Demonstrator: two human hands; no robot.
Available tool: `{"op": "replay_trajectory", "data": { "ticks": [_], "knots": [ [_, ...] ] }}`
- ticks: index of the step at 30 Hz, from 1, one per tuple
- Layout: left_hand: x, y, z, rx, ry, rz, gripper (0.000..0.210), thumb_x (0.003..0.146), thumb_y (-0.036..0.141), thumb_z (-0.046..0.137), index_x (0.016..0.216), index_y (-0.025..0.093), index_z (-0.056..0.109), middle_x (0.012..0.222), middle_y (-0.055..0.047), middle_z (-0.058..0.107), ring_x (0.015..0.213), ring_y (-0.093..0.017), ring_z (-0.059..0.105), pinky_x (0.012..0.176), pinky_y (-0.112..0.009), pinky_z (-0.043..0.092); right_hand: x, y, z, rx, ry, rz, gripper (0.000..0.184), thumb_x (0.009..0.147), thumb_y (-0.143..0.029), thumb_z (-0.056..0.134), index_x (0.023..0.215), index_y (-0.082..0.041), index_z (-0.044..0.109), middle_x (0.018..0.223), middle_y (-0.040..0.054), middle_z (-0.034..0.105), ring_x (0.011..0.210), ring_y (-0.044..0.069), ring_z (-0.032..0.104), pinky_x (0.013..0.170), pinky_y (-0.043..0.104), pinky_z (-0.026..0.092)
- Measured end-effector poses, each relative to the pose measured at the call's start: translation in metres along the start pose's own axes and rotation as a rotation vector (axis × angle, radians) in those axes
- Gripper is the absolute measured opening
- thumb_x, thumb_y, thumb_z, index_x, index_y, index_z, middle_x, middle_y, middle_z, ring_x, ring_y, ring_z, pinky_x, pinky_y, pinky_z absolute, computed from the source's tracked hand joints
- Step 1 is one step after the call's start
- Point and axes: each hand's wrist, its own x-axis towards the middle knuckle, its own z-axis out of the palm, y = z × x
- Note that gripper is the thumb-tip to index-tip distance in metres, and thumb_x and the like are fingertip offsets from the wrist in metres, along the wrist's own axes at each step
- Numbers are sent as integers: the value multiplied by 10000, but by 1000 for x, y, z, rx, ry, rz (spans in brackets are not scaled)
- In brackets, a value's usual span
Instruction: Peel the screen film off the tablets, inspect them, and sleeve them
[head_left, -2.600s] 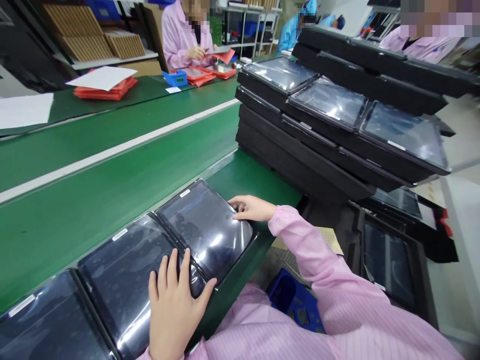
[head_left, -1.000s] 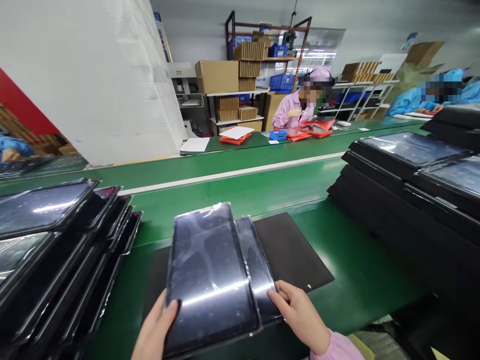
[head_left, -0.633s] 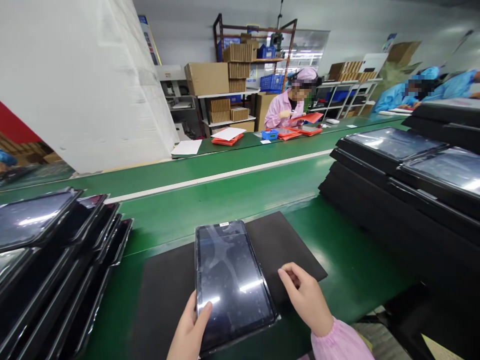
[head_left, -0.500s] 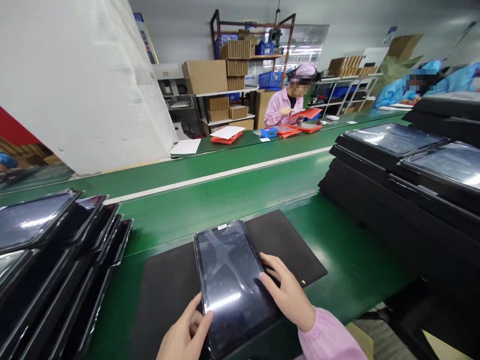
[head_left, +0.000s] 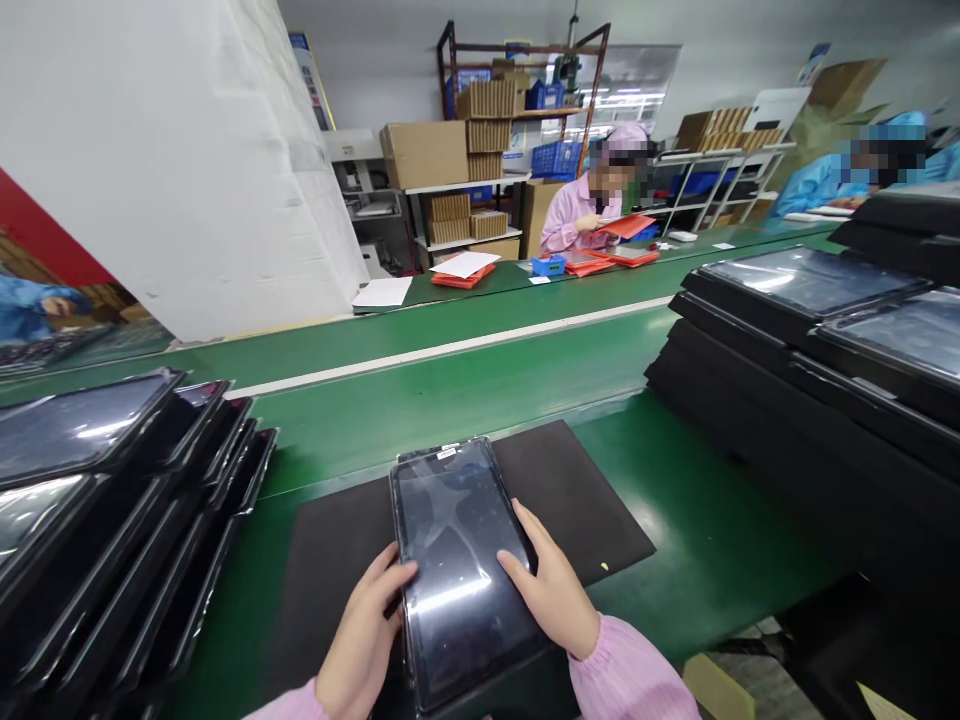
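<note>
A dark tablet [head_left: 457,530] with a glossy, film-like face and small white labels at its top edge lies over a black mat [head_left: 570,490]. My left hand [head_left: 365,610] grips its left edge, the thumb resting on the rim and the fingers partly hidden behind. On the opposite edge, my right hand [head_left: 551,585] holds the tablet with its thumb over the screen and its fingers along the side. Light reflects in a bright streak across the lower screen. The tablet's underside is hidden.
Slanted stacks of tablets [head_left: 82,430] stand at left; more tablets [head_left: 810,278] on black layers rise at right. Beyond the green bench [head_left: 450,385], a co-worker [head_left: 577,215] in pink handles a red sheet. White foam-like blocks [head_left: 172,160] tower at back left.
Both hands have closed in on the tablet's sides, the left moving up along its edge and the right shifting left. A second white label now shows at the top. The view has shifted slightly.
</note>
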Motion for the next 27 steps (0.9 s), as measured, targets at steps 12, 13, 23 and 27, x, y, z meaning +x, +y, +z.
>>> {"op": "replay_trajectory", "data": {
  "ticks": [12,13,23,27],
  "knots": [
    [8,15,38,-87,-218,172,547,753,257,714,1260,178,527,1054,-107,719,839,-252,708,750,-355,559,5,-12,0,454,110,124,904,702,-570,761,1430,-150,428,1538,164,412,1446,301,362,1213,460,308],
    [7,17,36,-80,-247,221,545,748,263,716,1254,173,536,1065,-106,715,863,-255,704,770,-356,555,5,-16,1,497,135,124,894,707,-564,767,1436,-187,413,1540,142,417,1442,294,371,1200,460,334],
    [40,47,6,237,-410,827,542,581,430,860,1020,149,710,969,-86,698,905,-290,666,790,-378,578,24,-48,0,243,399,-217,499,535,-546,873,822,-171,711,763,117,770,704,298,745,650,364,632],
    [66,43,-14,179,-391,777,630,435,586,904,838,153,687,775,-73,665,675,-252,656,640,-397,588,19,-57,2,52,205,-310,289,632,-481,833,616,-199,771,640,98,748,617,290,742,602,351,646]
  ]
}}
